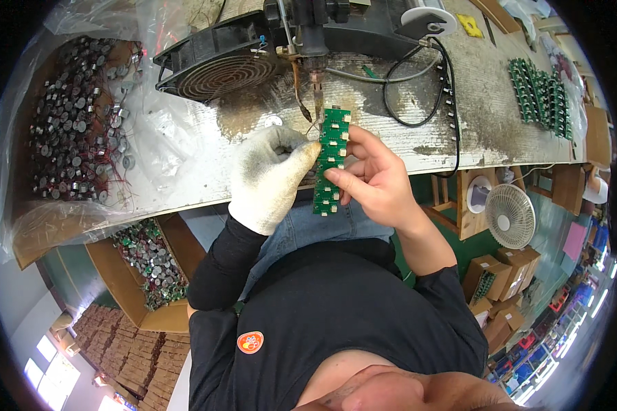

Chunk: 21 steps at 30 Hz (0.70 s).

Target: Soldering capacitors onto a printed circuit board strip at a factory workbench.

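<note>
A long green circuit board strip [334, 161], with several small white connectors along it, stands nearly upright in the picture below a soldering tip [318, 96]. My right hand [373, 175] is bare and grips the strip from its right side, thumb on the face. Covered by a white glove, my left hand [271, 175] is closed at the strip's left edge, its thumb tip touching the board. What its fingers pinch is hidden; a thin wire-like piece shows just above them. A bent brown metal tube [300, 92] ends just left of the soldering tip.
A black fan [216, 68] stands behind my left hand. Small round metal parts with red wires [72, 130] heap at the left, with more in a cardboard box [120, 277] below. Green boards [541, 99] lie far right. A black cable [456, 123] crosses the worktable [487, 147].
</note>
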Tool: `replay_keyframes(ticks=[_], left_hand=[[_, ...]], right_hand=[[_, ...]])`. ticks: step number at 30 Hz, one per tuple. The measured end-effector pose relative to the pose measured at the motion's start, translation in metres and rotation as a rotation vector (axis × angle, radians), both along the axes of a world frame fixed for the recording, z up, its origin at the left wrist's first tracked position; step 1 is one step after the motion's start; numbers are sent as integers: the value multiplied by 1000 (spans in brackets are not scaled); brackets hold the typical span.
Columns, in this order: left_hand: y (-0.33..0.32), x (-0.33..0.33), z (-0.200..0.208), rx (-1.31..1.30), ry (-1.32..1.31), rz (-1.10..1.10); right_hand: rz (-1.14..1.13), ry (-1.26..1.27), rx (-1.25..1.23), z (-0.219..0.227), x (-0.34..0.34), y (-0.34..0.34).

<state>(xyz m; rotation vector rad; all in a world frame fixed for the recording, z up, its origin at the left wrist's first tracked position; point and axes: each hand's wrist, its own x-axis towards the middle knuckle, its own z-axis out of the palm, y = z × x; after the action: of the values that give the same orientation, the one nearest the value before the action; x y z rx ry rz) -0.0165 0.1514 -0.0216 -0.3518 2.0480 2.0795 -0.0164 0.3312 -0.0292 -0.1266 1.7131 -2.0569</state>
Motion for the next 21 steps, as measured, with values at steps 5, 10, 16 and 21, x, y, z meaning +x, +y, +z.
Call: replay_keyframes(ticks=[5,10,16,21], left_hand=[[-1,2,-5,-38,-25,-6],[1,7,-3,58,-26,65],[3,10,-6,220,-68,126],[4,8,-4,167,-53,139]], right_hand=[[-1,-27,-33,0,3,0],[7,-48,-61,2,3,-1],[10,-63,-72,1,6,-2],[24,-69,-76,3,6,-3]])
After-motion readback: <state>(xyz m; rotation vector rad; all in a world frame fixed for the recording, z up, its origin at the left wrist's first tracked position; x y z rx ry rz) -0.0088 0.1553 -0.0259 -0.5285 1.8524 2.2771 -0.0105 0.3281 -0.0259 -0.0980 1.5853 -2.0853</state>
